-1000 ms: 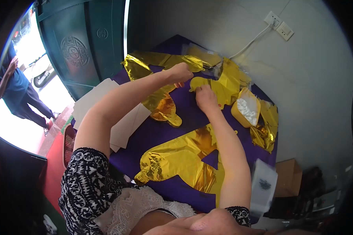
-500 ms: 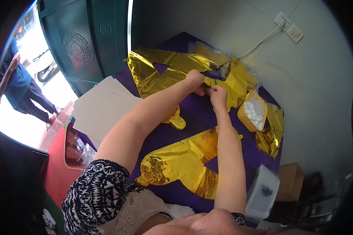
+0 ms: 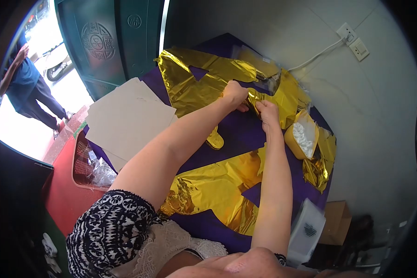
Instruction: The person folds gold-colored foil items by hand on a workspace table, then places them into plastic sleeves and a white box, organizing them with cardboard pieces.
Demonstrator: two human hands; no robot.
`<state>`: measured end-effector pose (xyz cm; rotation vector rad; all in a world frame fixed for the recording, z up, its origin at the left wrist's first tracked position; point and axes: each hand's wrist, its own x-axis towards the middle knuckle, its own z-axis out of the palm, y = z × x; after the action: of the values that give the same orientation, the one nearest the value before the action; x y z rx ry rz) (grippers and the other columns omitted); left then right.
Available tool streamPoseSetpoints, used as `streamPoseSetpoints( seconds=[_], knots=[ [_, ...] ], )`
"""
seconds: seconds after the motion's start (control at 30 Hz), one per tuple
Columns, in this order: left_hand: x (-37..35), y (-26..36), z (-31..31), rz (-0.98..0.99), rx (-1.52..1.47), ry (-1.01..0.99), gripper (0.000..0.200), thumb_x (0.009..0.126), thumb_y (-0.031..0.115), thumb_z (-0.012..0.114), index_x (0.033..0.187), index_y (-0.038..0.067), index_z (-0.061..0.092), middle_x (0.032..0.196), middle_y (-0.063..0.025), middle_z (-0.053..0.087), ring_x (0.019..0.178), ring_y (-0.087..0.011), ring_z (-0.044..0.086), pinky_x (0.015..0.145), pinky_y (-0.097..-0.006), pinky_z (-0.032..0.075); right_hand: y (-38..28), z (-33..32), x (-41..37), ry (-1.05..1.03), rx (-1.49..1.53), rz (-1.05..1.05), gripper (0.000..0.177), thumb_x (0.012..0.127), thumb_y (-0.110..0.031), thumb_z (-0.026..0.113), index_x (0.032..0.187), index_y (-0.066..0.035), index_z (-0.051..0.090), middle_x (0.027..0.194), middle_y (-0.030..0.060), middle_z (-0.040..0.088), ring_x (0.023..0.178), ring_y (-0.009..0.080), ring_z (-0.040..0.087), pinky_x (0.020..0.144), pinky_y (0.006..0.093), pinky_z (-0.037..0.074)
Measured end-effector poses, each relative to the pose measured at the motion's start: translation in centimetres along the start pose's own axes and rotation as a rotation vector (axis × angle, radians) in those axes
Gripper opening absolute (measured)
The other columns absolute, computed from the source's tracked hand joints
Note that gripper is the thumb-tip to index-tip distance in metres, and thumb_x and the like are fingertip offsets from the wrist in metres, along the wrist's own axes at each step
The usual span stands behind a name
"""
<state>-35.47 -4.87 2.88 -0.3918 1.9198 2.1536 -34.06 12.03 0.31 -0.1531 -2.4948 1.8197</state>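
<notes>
Both hands are held out over a purple-covered table (image 3: pixel 238 132), close together at its far middle. My left hand (image 3: pixel 236 95) is closed, its fingers gripping gold foil. Just right of it, my right hand (image 3: pixel 268 113) pinches the shiny foil piece (image 3: pixel 254 96) stretched between the two hands. This seems part of a flat gold foil balloon, though its outline is partly hidden by my hands. Behind my left hand spreads a flat gold foil balloon (image 3: pixel 183 85) with a triangular hole. Another flat gold foil balloon (image 3: pixel 217 185) lies nearer me, under my right forearm.
A yellow tub (image 3: pixel 289 141) of white pieces stands right of my hands, with crumpled gold foil (image 3: pixel 319 171) beside it. White card sheets (image 3: pixel 129 118) lie left, above a red basket (image 3: pixel 81 169). A person (image 3: pixel 30 83) stands outside the doorway.
My hands have moved slightly apart, and a bright strip of gold foil now shows between them. The whole view has shifted a little.
</notes>
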Motion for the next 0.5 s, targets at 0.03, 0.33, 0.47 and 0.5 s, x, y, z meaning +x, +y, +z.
streamPoseSetpoints(
  seconds=[0.03,0.33,0.47,0.5],
  knots=[
    [0.1,0.1,0.2,-0.003,-0.003,0.020,0.032,0.090,0.008,0.054,0.105,-0.020,0.053,0.093,-0.0303,0.067,0.063,-0.0382,0.072,0.046,-0.0419,0.062,0.2,0.1,0.4,0.012,-0.022,0.015,0.015,0.082,-0.007,0.070,0.072,0.000,0.063,0.066,-0.0018,0.054,0.062,0.0082,0.046,0.057,0.0291,0.036],
    [1.2,-1.9,0.5,0.134,0.076,-0.042,0.018,0.085,-0.001,0.061,0.101,-0.003,0.053,0.088,-0.0167,0.064,0.060,-0.0301,0.072,0.045,-0.0364,0.059,1.4,-0.1,1.5,0.014,0.024,-0.013,0.022,0.084,-0.015,0.078,0.074,-0.003,0.062,0.070,-0.0030,0.054,0.062,0.0075,0.044,0.057,0.0268,0.036],
    [1.4,-2.0,0.2,0.146,0.079,-0.122,0.011,0.087,-0.001,0.059,0.097,-0.003,0.057,0.088,-0.0150,0.065,0.060,-0.0284,0.072,0.046,-0.0355,0.060,0.6,0.2,0.8,0.022,0.113,0.022,0.020,0.090,-0.018,0.074,0.084,0.000,0.067,0.076,-0.0017,0.057,0.068,0.0082,0.047,0.063,0.0266,0.038],
    [1.7,-2.1,0.3,0.128,0.079,-0.116,0.009,0.088,0.000,0.059,0.096,-0.004,0.058,0.087,-0.0154,0.065,0.060,-0.0280,0.072,0.046,-0.0353,0.060,0.8,0.4,1.1,0.040,0.156,0.041,0.020,0.092,-0.018,0.071,0.089,0.001,0.067,0.079,-0.0008,0.059,0.071,0.0086,0.048,0.065,0.0270,0.039]
  ],
)
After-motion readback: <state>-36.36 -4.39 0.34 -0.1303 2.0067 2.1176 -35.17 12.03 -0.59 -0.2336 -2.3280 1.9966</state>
